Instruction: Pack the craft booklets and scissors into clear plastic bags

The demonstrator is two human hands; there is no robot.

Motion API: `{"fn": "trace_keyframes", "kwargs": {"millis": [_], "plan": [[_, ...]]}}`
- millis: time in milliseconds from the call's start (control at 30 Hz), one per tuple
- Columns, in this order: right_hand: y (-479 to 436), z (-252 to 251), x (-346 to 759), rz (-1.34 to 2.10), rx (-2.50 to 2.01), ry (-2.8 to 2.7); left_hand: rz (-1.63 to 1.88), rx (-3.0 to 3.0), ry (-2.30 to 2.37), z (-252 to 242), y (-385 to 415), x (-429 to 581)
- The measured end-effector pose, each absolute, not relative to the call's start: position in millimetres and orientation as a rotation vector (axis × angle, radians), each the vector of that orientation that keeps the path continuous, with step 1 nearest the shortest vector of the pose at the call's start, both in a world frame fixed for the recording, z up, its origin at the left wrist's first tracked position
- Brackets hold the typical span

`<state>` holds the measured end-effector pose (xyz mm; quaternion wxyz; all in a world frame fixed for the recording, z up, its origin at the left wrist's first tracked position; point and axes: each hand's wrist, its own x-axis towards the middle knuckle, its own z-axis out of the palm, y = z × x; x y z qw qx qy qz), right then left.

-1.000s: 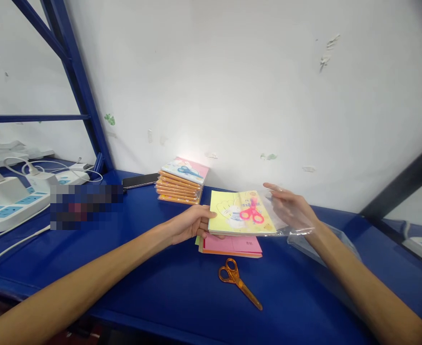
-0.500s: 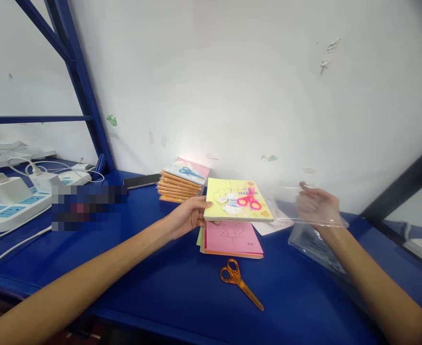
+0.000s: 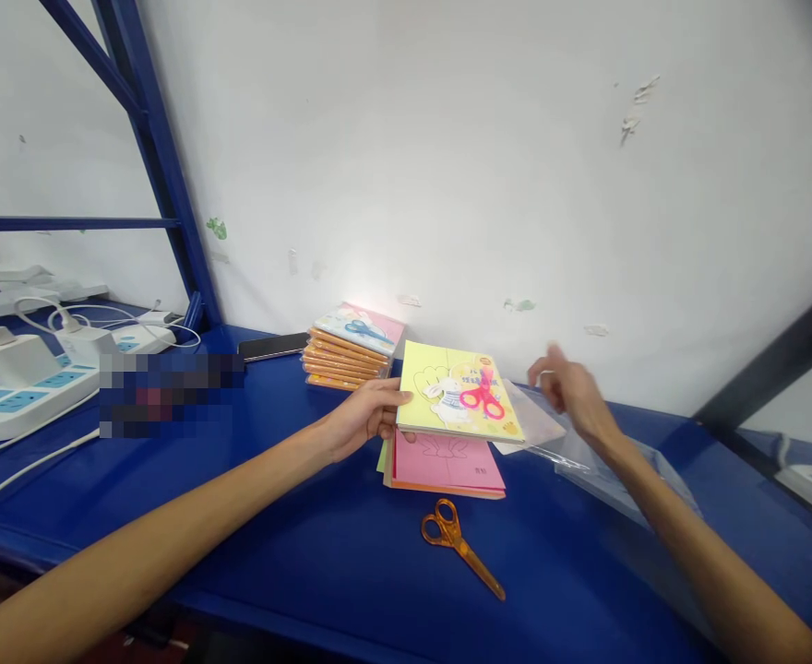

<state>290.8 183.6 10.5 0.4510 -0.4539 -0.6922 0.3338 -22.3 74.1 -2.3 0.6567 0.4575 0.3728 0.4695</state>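
Near the middle of the frame, on the blue surface (image 3: 295, 526), the left hand (image 3: 364, 420) holds a yellow book (image 3: 458, 392) above a pink book (image 3: 447, 466). The hands are apart, and the open right hand (image 3: 576, 397) has moved down, close to a clear plastic bag (image 3: 537, 420).

a yellow paperback booklet (image 3: 458, 392) lies on a flat pink paper booklet (image 3: 447, 466), both on a blue metal bench (image 3: 295, 590); orange-handled scissors (image 3: 451, 539) lie in front, a stack of plastic-wrapped booklets (image 3: 346, 355) behind left, a clear plastic bag (image 3: 606, 470) right.
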Motion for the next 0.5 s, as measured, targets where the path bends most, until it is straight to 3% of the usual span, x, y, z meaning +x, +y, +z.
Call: {"fn": "trace_keyframes", "kwargs": {"millis": [267, 500], "plan": [[164.5, 4.9, 256.6, 1.114, -1.196, -1.9, 1.092, 1.066, 0.888, -2.8, 75.3, -21.8], [188.6, -2.0, 280.7, 0.982, -1.255, -1.734, 1.118, 1.05, 0.885, -1.3, 76.2, -22.7]]}}
